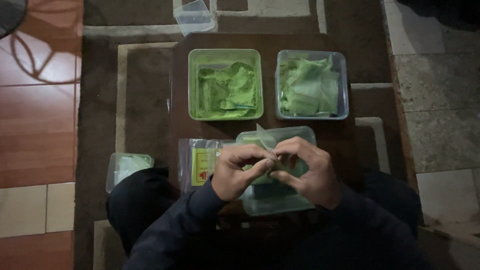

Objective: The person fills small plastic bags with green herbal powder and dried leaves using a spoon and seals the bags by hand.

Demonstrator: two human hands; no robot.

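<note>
Two hands meet over your lap: left hand (pixel 239 172) and right hand (pixel 306 170), fingertips pinched together on a small clear sachet (pixel 266 141) whose corner sticks up between them. Both grips closed tight on it, thumbs against forefingers; whether its mouth is open or sealed you cannot tell from here.

Risk, as judged: the sachet sits over the clear tub (pixel 276 200) under your wrists, so a slip of the pinch would likely drop it there, but a tilt toward you would spill any green powder onto your dark sleeves or the rug (pixel 145 85). Dim light makes the thin film hard to see, so a torn edge could go unnoticed.

Just left of the hands: flat clear packet (pixel 197 165) with a yellow rectangular label carrying a small red mark. Further left by your knee: small clear tub (pixel 127 167), pale contents.

Beyond, on the dark board (pixel 270 42): green square tub (pixel 225 84) holding green powder, a few sachets lying in it. To its right, well apart: clear square tub (pixel 312 85) heaped with filled pale-green sachets. Farthest, at the top edge: loose clear lid (pixel 194 16) on the rug
</note>
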